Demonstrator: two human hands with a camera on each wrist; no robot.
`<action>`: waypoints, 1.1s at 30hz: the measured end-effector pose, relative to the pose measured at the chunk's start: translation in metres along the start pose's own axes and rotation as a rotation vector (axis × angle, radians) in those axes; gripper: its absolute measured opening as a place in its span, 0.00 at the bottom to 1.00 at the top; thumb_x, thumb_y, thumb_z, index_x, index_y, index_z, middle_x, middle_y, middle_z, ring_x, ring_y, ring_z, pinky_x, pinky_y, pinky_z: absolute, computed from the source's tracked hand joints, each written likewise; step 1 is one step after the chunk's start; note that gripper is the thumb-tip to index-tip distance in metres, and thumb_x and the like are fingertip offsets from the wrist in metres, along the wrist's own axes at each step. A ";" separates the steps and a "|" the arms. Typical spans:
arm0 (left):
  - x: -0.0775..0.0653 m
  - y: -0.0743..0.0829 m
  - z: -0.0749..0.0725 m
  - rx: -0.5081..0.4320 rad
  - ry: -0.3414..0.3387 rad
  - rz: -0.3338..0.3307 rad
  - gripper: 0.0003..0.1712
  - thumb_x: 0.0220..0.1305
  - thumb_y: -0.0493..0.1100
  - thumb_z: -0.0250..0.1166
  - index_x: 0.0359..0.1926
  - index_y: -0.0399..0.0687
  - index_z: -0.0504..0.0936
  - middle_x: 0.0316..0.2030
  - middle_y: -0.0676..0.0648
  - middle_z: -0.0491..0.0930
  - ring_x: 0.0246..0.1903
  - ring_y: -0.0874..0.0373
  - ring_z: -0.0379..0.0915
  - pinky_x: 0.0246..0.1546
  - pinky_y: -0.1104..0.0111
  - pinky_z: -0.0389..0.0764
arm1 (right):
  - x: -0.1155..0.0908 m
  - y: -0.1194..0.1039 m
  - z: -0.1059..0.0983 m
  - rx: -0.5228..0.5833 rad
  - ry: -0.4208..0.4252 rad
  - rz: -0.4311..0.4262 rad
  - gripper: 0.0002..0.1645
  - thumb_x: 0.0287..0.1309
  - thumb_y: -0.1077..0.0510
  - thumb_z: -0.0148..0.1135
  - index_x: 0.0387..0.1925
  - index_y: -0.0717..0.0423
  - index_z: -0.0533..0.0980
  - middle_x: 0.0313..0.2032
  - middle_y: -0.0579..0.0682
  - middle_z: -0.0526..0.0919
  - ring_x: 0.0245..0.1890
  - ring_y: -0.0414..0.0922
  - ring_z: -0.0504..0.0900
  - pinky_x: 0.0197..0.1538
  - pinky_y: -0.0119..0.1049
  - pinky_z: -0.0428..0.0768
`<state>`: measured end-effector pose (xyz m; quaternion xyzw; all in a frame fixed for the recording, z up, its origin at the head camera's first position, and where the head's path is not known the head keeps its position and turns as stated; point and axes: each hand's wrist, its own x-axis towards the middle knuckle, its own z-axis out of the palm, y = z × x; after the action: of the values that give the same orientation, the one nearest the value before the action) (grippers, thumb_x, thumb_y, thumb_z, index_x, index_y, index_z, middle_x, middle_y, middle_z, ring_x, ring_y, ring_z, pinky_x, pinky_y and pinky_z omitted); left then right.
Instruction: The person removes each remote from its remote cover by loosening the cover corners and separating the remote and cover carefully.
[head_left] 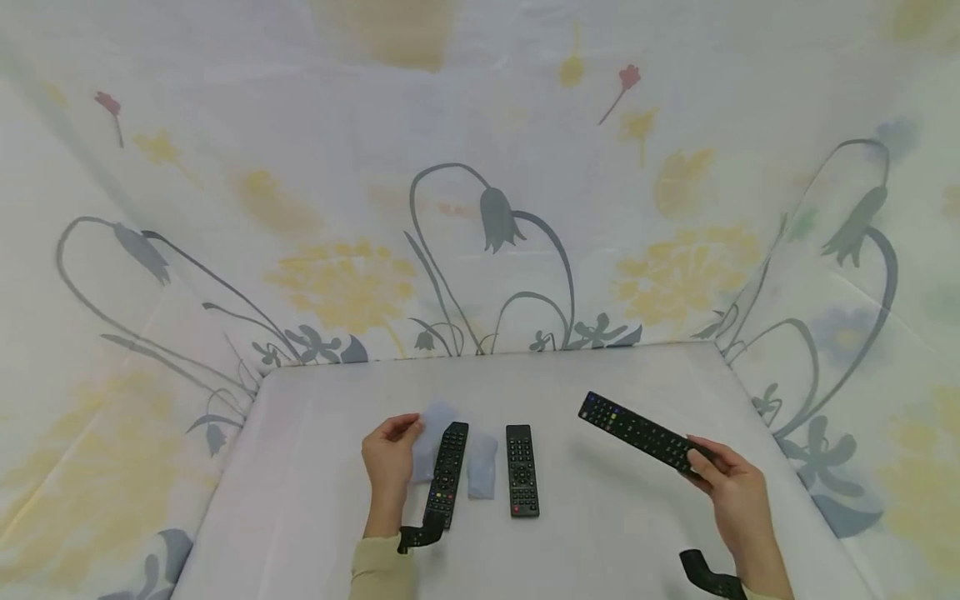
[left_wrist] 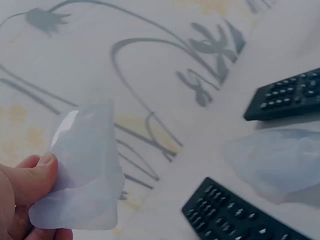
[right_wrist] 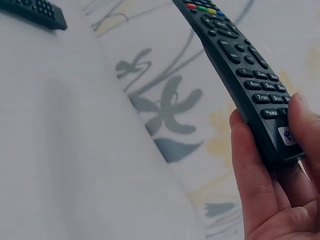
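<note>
My left hand [head_left: 390, 457] pinches a pale blue translucent plastic sleeve [left_wrist: 92, 155] between thumb and fingers, raised above the table. In the head view, one black remote control [head_left: 450, 458] lies just right of that hand, its lower end partly behind the black wrist strap. Farther right are a second translucent sleeve [head_left: 482, 468] and another black remote [head_left: 522, 471], both flat on the table. On the right side, my right hand [head_left: 738, 492] grips a third black remote [right_wrist: 245, 75] by the end bearing a small white label, its other end slanting up and leftward.
Everything stands on a white-covered table [head_left: 315, 500]. Fabric walls [head_left: 487, 108] printed with grey and yellow flowers rise along its back and both sides. A black wrist mount [head_left: 708, 575] shows below the right hand.
</note>
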<state>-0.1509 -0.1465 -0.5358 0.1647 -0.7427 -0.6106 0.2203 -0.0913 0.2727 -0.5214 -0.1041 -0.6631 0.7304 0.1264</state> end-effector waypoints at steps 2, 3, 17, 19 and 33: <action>0.003 0.001 -0.009 -0.017 0.004 -0.024 0.05 0.56 0.31 0.74 0.35 0.35 0.87 0.33 0.41 0.86 0.30 0.61 0.81 0.32 0.78 0.77 | -0.001 0.002 -0.010 0.069 0.029 0.003 0.11 0.63 0.70 0.62 0.46 0.62 0.83 0.37 0.40 0.86 0.37 0.34 0.85 0.38 0.29 0.82; 0.004 0.001 -0.013 -0.027 -0.008 -0.039 0.06 0.56 0.32 0.74 0.36 0.34 0.87 0.34 0.41 0.86 0.31 0.61 0.82 0.33 0.78 0.78 | -0.002 0.003 -0.013 0.093 0.035 0.012 0.11 0.63 0.70 0.63 0.46 0.61 0.83 0.37 0.40 0.86 0.38 0.34 0.85 0.38 0.29 0.82; -0.006 -0.005 0.004 -0.137 -0.037 -0.178 0.10 0.58 0.35 0.73 0.41 0.35 0.86 0.36 0.44 0.86 0.33 0.62 0.81 0.35 0.75 0.77 | -0.007 0.010 -0.003 0.155 0.078 0.060 0.12 0.61 0.72 0.64 0.47 0.69 0.81 0.37 0.41 0.87 0.38 0.35 0.85 0.38 0.33 0.83; -0.009 -0.004 0.006 -0.153 -0.048 -0.206 0.10 0.58 0.35 0.73 0.41 0.35 0.85 0.35 0.45 0.86 0.33 0.62 0.79 0.35 0.75 0.76 | -0.008 0.011 0.000 0.146 0.082 0.073 0.12 0.61 0.71 0.64 0.47 0.69 0.81 0.37 0.40 0.87 0.38 0.35 0.85 0.38 0.33 0.83; -0.024 0.004 0.015 -0.208 -0.067 -0.247 0.09 0.60 0.34 0.70 0.38 0.30 0.83 0.32 0.43 0.83 0.33 0.59 0.76 0.35 0.71 0.73 | -0.010 0.020 0.015 0.063 0.088 0.178 0.16 0.62 0.65 0.66 0.50 0.70 0.79 0.36 0.38 0.86 0.37 0.35 0.85 0.40 0.33 0.83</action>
<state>-0.1386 -0.1205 -0.5372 0.2104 -0.6564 -0.7119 0.1346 -0.0877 0.2539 -0.5398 -0.1905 -0.6219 0.7539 0.0931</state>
